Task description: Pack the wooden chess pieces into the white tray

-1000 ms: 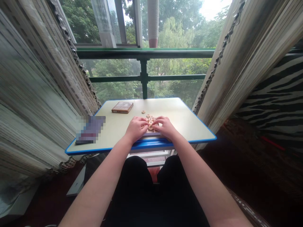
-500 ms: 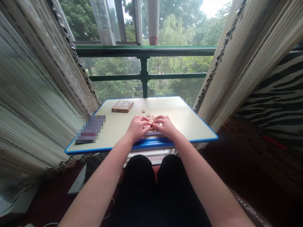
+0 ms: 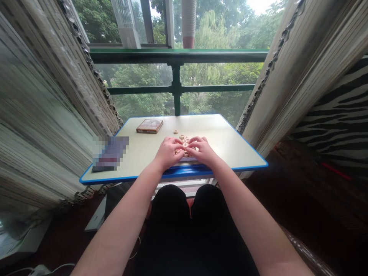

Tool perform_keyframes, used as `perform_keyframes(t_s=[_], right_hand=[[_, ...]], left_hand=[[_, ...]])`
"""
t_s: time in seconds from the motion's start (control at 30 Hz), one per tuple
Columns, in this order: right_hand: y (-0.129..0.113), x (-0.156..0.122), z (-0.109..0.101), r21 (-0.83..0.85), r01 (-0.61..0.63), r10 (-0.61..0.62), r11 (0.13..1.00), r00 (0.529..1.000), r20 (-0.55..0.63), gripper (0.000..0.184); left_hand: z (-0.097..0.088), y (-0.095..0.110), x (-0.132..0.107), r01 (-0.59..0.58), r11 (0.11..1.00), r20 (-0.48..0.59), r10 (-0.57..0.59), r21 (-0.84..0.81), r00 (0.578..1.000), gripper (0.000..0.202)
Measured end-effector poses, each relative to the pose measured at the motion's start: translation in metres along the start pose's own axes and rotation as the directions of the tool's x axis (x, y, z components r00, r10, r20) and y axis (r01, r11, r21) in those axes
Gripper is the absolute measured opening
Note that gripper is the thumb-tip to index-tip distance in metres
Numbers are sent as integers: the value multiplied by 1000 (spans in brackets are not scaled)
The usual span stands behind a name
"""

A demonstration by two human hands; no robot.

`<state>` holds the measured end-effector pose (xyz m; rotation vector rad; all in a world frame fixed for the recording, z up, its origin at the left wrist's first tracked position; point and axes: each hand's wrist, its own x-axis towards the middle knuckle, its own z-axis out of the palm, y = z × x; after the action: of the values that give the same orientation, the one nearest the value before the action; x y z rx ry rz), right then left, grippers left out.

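Note:
Several small round wooden game pieces (image 3: 184,140) lie in a cluster near the front middle of a pale table (image 3: 143,153) with a blue edge. My left hand (image 3: 168,152) and my right hand (image 3: 202,150) rest side by side over the near part of the cluster. Both have curled fingers pinching at pieces, and the fingertips almost meet. A thin light tray or box edge (image 3: 188,159) shows under the hands. One piece (image 3: 175,132) lies apart, farther back.
A flat brown box (image 3: 150,125) lies at the back left of the table. A blurred-out dark object (image 3: 110,153) sits at the left edge. Curtains hang close on both sides. A green window railing (image 3: 176,89) stands behind the table. My dark-clothed knees are under the front edge.
The view has tilted down a little, so the table sits higher in the picture. Both hands stay over the pieces, with the fingers shifted slightly closer together.

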<state>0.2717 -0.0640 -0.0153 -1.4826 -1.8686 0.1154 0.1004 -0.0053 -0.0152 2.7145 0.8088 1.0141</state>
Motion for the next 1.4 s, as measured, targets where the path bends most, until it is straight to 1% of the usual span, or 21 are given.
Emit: perform_keyframes(t_s=[0.07,0.17,0.27,0.43,0.6,0.77,0.93,1.03,1.1,1.23,1.3,1.4], right_hand=[[-2,-1,0,-26,26,-26,999,1000,-10,18],[-7,-2,0,-97,111,-110,989,994,13,19],[-11,-2,0,-153,164,-162,974,986,25,21],[-13,-4,-2,-160,169,-173,972,985,-15,18],[-15,-6,-5,-167,188,-186,968,982,27,17],[-15,-5,-4,-162,176,-174,971,984,27,18],[-13,-4,-3,-162,163,-163,973,987,14,17],[-13,-4,-2,-166,154,-156,974,988,2,17],[-12,-4,-2,-167,144,-146,975,989,-2,17],[-11,-3,-2,-153,127,-128,980,992,5,16],[-11,-4,-2,-150,117,-119,982,993,-1,16],[-12,-4,-3,-143,110,-113,983,994,-7,15]], left_hand=[[-1,1,0,1,1000,-15,-1,-15,1000,17],[0,1,0,11,1000,-36,-12,-28,999,16],[1,-1,1,36,999,-19,-36,-13,999,16],[2,1,0,68,997,38,-69,18,997,19],[1,3,0,54,999,92,-54,10,994,20],[1,4,1,90,995,106,-93,32,990,25],[-1,7,1,124,990,110,-130,66,985,26],[-2,8,1,139,988,68,-143,65,987,25],[-4,7,2,174,983,-1,-174,59,985,25],[-5,4,2,287,956,-144,-276,58,950,27],[-5,2,2,317,947,-167,-304,57,938,28],[-5,1,1,311,949,-157,-299,55,941,27]])
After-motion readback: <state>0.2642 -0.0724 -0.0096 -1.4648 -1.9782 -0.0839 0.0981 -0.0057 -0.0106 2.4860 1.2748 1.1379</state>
